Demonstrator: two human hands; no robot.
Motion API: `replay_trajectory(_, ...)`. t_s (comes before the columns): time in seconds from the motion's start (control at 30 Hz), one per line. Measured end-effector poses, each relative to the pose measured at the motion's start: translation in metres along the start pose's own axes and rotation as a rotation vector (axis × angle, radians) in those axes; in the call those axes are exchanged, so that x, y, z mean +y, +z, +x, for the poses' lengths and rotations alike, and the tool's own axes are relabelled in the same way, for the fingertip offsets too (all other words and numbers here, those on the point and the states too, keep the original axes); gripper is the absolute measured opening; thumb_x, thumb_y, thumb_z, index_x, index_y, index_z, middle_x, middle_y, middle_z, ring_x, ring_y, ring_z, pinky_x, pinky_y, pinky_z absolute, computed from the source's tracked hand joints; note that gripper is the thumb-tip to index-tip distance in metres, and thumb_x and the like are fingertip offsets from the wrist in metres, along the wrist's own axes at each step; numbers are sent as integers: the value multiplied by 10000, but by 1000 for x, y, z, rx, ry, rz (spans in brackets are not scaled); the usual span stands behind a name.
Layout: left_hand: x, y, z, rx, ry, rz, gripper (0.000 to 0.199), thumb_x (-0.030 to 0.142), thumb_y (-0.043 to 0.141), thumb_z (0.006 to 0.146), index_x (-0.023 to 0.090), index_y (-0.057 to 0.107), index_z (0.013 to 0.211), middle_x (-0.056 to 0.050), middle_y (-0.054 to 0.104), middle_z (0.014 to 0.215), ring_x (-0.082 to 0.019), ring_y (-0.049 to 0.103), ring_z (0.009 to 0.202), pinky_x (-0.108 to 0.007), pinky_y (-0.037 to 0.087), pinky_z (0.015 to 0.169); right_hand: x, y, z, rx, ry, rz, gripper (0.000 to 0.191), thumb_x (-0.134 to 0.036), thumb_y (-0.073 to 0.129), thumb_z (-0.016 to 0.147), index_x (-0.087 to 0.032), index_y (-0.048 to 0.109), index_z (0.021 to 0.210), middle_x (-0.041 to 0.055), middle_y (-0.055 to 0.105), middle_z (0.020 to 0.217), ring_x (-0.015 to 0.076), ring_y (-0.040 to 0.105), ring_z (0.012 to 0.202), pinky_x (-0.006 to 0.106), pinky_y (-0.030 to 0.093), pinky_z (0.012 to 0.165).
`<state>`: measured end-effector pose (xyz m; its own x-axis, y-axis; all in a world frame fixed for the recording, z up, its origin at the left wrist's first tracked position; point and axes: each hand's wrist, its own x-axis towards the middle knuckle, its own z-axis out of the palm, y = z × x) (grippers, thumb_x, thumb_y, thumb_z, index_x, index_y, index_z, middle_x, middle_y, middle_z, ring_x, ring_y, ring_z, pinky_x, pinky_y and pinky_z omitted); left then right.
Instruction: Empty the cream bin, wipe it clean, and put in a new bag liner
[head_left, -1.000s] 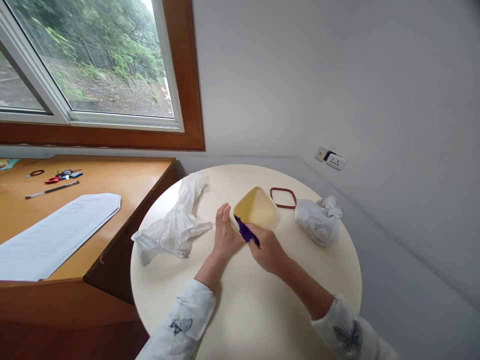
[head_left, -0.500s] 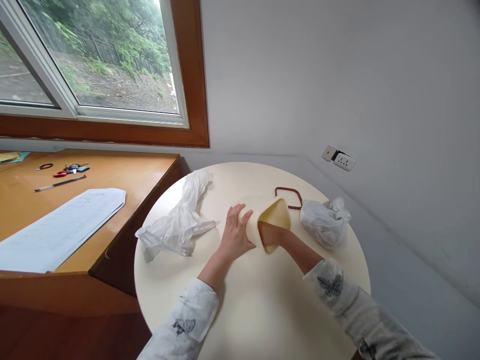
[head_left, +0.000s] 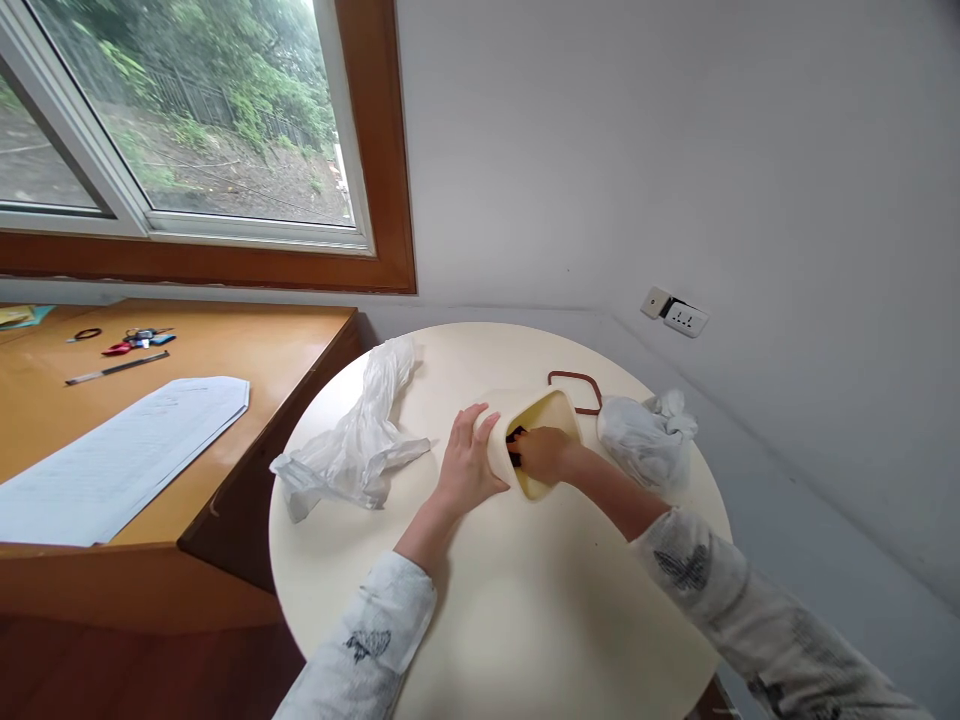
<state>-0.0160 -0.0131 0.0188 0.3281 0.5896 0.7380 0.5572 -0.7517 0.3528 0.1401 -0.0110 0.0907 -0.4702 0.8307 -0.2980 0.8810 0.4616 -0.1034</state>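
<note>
Our right hand (head_left: 546,454) pinches a dark cloth (head_left: 515,437) inside the container (head_left: 553,412), less deep than a moment ago, suggesting the wiping has shifted nearer the mouth; our left hand (head_left: 466,460) curls round the tipped container over the counter (head_left: 487,610).

Papers (head_left: 127,460) and a pen (head_left: 118,368) lie on a desk (head_left: 289,350) (window (head_left: 217,120) beyond it).
</note>
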Motion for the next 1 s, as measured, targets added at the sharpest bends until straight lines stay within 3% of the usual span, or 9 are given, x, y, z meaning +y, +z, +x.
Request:
replay_trajectory(0.13, -1, -2, 1, -4, -60, -45, 1007, 260, 748, 531, 237, 168, 1354, -165, 296, 1339, -337, 303, 1270, -528, 305, 1022, 4, -12, -36, -3, 22, -6, 362, -129, 447, 805, -211, 615, 1114, 89, 672, 998, 257, 631, 862, 342, 468, 708)
replay_trajectory(0.23, 1, -3, 1, -3, -93, -80, 1023, 291, 761, 530, 242, 164, 1359, -158, 293, 1343, -328, 302, 1275, -505, 322, 1018, 9, -24, -69, 29, -2, 171, 445, -139, 337, 842, -314, 580, 1171, 10, 649, 1105, 202, 612, 928, 303, 460, 750)
replay_trajectory(0.4, 8, -6, 2, -11, -178, -141, 1123, 312, 793, 480, 252, 121, 1378, -147, 292, 1353, -330, 304, 1271, -501, 333, 1007, 4, -21, -97, 234, -131, 297, 418, -172, 444, 802, -298, 580, 1176, 17, 642, 1105, 213, 544, 1020, 357, 409, 886)
replay_trajectory(0.57, 15, -12, 5, 11, -247, -197, 1128, 280, 788, 464, 252, 131, 1380, -121, 350, 1337, -313, 346, 1239, -484, 355, 989, 1, -2, -95, 516, -167, 441, 457, -42, 496, 694, -261, 627, 1073, 32, 675, 944, 209, 573, 921, 401, 412, 878)
replay_trajectory(0.7, 19, -15, 6, 14, -245, -235, 1126, 270, 778, 450, 234, 147, 1382, -121, 365, 1333, -313, 357, 1224, -472, 365, 981, 6, -1, -91, 597, -122, 780, 218, -176, 550, 760, -208, 656, 948, 43, 680, 912, 208, 606, 872, 366, 464, 811)
replay_trajectory(0.77, 20, -15, 6, 9, -251, -241, 1128, 273, 779, 445, 224, 152, 1381, -124, 365, 1331, -316, 354, 1223, -470, 366, 980, 9, -5, -89, 624, -40, 987, 178, -301, 568, 787, -186, 658, 887, 45, 677, 874, 211, 616, 855, 348, 483, 789)
replay_trajectory(0.83, 19, -14, 6, 17, -276, -250, 1139, 293, 785, 446, 223, 144, 1384, -126, 377, 1311, -326, 366, 1205, -481, 379, 962, 12, -11, -86, 687, 101, 1229, 256, -389, 589, 773, -182, 647, 912, 48, 676, 887, 222, 621, 875, 350, 498, 788)
replay_trajectory(0.9, 18, -14, 5, 29, -313, -268, 1158, 312, 794, 450, 224, 126, 1391, -129, 385, 1287, -343, 377, 1184, -496, 389, 942, 14, -17, -81, 754, 232, 1475, 329, -414, 600, 756, -189, 619, 995, 61, 671, 964, 232, 627, 904, 360, 513, 785)
replay_trajectory(1.0, 17, -13, 4, 37, -354, -300, 1179, 311, 803, 449, 234, 106, 1397, -124, 379, 1269, -355, 372, 1177, -509, 384, 944, 14, -26, -66, 858, 263, 1661, 356, -386, 596, 747, -189, 583, 1043, 84, 657, 1036, 230, 634, 914, 358, 526, 777)
